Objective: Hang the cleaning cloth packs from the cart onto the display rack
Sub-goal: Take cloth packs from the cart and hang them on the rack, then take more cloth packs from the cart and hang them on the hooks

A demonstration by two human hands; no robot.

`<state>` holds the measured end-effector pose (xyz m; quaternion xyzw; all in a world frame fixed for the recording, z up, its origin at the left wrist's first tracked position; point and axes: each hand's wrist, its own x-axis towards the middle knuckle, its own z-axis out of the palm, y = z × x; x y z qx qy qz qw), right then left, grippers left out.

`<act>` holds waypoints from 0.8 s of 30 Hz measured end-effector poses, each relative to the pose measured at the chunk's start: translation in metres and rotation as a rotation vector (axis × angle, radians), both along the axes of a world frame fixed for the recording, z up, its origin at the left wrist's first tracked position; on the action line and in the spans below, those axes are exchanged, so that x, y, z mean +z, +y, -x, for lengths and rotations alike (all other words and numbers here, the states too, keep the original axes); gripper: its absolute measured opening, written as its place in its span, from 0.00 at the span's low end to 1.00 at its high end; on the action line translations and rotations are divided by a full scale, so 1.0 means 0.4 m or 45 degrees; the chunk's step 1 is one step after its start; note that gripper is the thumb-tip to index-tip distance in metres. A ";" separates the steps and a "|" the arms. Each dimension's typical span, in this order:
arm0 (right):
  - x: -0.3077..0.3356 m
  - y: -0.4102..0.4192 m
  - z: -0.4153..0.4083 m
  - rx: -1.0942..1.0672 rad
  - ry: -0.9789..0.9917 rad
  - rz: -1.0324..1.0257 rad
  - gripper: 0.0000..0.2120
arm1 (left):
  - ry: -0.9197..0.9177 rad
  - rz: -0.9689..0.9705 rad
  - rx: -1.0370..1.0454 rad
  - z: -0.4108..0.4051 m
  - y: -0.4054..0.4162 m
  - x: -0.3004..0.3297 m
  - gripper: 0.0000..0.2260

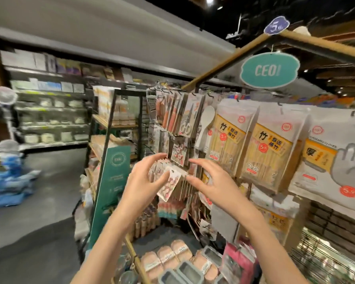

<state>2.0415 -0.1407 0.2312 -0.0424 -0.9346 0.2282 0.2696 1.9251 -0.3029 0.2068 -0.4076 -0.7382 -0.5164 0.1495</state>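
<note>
Both forearms reach up from the bottom edge toward the display rack point(193, 128), and nearest below them lie pink sponge-like packs point(168, 257) and grey-rimmed containers point(184, 271) on a low shelf at the rack's foot. At the middle of the rack's left end, the left hand point(143, 181) is raised with its fingers spread and gently curved; its thumb lies against the face of a tilted cleaning cloth pack point(170, 187) with a red and white print, and whether the fingers actually clasp the pack cannot be told, since motion blur softens the contact. This pack hangs askew at the front of a row of similar packs point(184, 183) on a hook of the rack. The right hand point(211, 181) hovers just right of that row, fingers loosely curved and apart, holding nothing; its index tip is close to the packs' top edge. To the right on the rack hang yellow bamboo-stick bags point(268, 152) and a glove packet point(332, 160). Above the rack hangs a teal sign point(270, 70) reading CEOI. Left of the rack stands a dark-framed shelf unit point(115, 128) with a green panel point(111, 191).
</note>
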 end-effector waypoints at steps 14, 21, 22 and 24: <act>-0.045 -0.342 0.069 0.604 0.009 0.062 0.23 | -0.014 0.062 0.567 -0.126 -0.430 -0.061 0.18; -0.049 -0.603 0.133 0.903 0.006 0.014 0.24 | -0.074 0.037 0.893 -0.187 -0.688 -0.065 0.19; -0.050 -0.643 0.140 0.943 0.005 0.011 0.24 | -0.082 0.031 0.930 -0.198 -0.725 -0.064 0.19; -0.052 -0.726 0.152 1.022 -0.008 0.000 0.25 | -0.095 0.019 1.013 -0.222 -0.804 -0.064 0.19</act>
